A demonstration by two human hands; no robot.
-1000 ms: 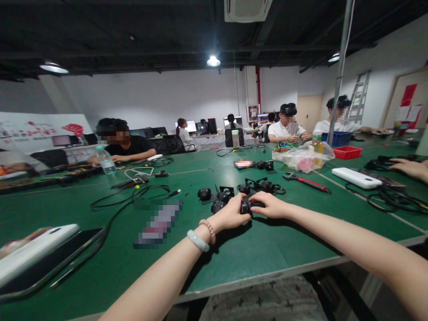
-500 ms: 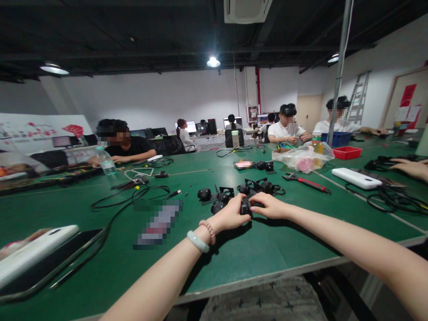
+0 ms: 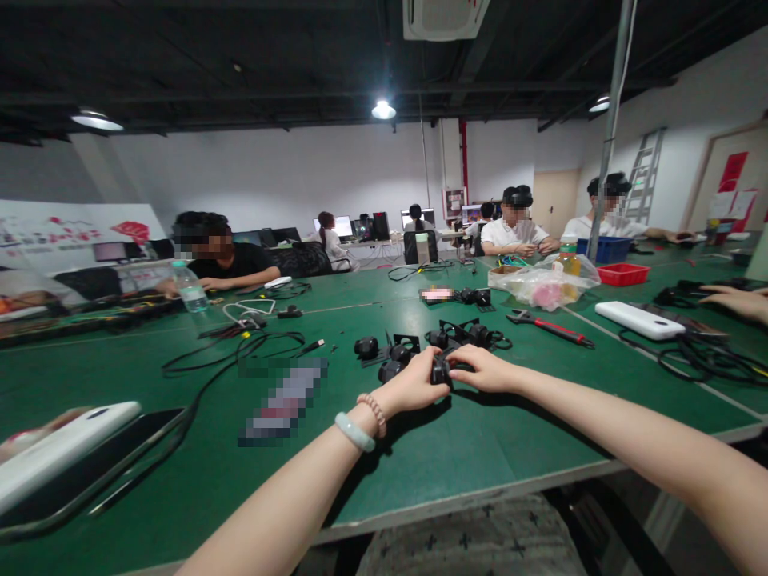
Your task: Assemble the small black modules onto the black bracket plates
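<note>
Between my hands at the middle of the green table (image 3: pixel 480 448) is a small black round part (image 3: pixel 440 370). My left hand (image 3: pixel 418 381), with a beaded bracelet and a pale bangle at the wrist, grips it from the left. From the right, the fingertips of my right hand (image 3: pixel 480 370) close on the same part. Several similar black parts lie just behind and left of my hands, among them one round piece (image 3: pixel 366 346) and a flat black bracket (image 3: pixel 408 342). My fingers hide some of the held part.
A red-handled wrench (image 3: pixel 555 328), a plastic bag (image 3: pixel 543 282) and a white device (image 3: pixel 639 320) lie to the right. Leftward are black cables (image 3: pixel 240 352), a blurred dark object (image 3: pixel 285 400), a bottle (image 3: pixel 190 288) and a tablet (image 3: pixel 90 472). Other people sit around the table.
</note>
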